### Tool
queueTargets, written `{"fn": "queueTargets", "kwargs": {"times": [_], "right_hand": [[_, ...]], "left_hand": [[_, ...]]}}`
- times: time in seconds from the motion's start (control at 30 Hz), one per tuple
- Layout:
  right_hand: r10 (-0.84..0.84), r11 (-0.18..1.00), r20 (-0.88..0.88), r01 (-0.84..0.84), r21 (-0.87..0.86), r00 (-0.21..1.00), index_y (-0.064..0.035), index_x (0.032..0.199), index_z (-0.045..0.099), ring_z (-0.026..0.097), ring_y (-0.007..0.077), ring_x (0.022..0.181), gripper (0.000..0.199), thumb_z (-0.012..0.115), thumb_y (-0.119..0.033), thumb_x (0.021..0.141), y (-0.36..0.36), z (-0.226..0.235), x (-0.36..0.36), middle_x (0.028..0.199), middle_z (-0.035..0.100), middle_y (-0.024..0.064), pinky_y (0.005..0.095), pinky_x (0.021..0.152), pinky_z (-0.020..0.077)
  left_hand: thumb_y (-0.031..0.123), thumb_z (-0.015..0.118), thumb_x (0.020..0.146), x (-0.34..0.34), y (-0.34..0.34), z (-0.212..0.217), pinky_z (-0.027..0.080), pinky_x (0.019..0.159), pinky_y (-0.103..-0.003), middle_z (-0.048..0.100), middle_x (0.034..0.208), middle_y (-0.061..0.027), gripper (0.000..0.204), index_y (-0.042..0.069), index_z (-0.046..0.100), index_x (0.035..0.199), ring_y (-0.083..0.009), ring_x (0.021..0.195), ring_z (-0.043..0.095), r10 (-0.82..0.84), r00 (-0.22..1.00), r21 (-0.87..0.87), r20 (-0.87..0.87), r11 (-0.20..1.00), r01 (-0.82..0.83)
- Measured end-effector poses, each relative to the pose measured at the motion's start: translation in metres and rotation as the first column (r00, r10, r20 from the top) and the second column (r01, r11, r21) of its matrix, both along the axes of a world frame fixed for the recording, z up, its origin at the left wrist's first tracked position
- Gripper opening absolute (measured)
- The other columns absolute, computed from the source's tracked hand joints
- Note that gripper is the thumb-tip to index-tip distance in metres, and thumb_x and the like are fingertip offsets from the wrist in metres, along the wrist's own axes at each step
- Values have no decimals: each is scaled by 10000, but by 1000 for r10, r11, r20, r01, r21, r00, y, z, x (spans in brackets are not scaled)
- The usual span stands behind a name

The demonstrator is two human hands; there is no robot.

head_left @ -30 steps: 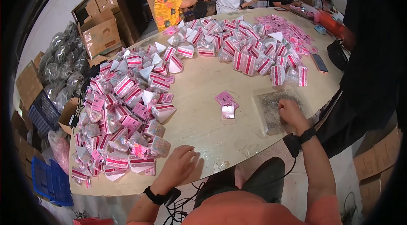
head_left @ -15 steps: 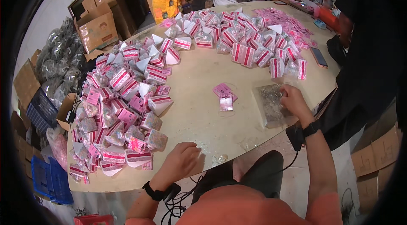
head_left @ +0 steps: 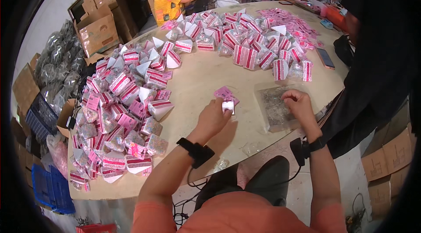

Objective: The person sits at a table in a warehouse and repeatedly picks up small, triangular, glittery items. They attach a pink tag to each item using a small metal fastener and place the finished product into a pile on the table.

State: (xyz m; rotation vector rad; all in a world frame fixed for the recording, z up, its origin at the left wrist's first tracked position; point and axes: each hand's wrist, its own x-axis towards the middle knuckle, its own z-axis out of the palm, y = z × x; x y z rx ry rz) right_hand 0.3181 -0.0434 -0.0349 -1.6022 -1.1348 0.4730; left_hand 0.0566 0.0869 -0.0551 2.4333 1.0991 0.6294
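Observation:
My left hand (head_left: 212,120) is at a small stack of pink tag cards (head_left: 223,91) in the middle of the table, its thumb and fingers closed on the edge of the top pink card, which shines white (head_left: 228,106) where it catches the light. Over the right side of a shallow clear tray (head_left: 271,118), my right hand (head_left: 300,105) has its fingertips pinched together. Whatever thin thing may be between them is too small to make out. Fine see-through strands, tangled together, fill the tray.
Cake-slice-shaped pieces (head_left: 117,123) in pink, white and glitter lie heaped on the left, with more (head_left: 245,55) along the far side. Pink cards (head_left: 291,24) spread at the back right near a phone (head_left: 325,59). A person in black stands on the right; others sit behind.
My left hand has moved from the table's near edge up and right to the pink cards and closed on one. The right hand stays pinched over the tray. My view has shifted slightly.

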Motion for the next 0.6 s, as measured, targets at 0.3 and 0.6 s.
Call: {"fn": "queueTargets", "kwargs": {"times": [0.3, 0.6], "right_hand": [[5, 996, -264, 17, 82, 965, -27, 827, 642, 463, 41, 545, 61, 591, -8, 799, -31, 1, -14, 655, 538, -37, 182, 504, 364], [37, 997, -374, -11, 71, 927, -31, 857, 642, 495, 38, 601, 85, 593, 6, 797, -37, -9, -43, 732, 576, -29, 196, 519, 407]], "left_hand": [[186, 680, 733, 37, -4, -24, 471, 778, -440, 592, 923, -235, 451, -32, 475, 1070, -383, 881, 584, 151, 988, -113, 44, 983, -145], [182, 703, 760, 49, 22, -33, 478, 690, -391, 616, 868, -182, 349, 16, 515, 1003, -313, 824, 616, 83, 993, -143, 85, 987, -70]]}}
